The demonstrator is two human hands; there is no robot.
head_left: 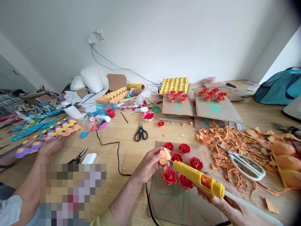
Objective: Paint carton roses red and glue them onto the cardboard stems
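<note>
My left hand [148, 165] pinches a small orange egg-carton cup [165, 156] just above a cardboard sheet [175, 201]. In my right hand [223, 204] is a yellow glue gun [199, 179], its nozzle touching the cup. Several red paper roses [178, 168] are stuck on the cardboard, above green drawn stems. The gun's black cord [110, 143] trails left across the table.
Another person's hand [50, 146] and arm rest on the left by coloured foam strips [54, 130]. Black scissors [140, 133] lie mid-table, white-handled scissors [244, 163] on a heap of orange scraps [237, 141]. Finished rose boards [211, 105] and a yellow egg tray [174, 85] stand behind.
</note>
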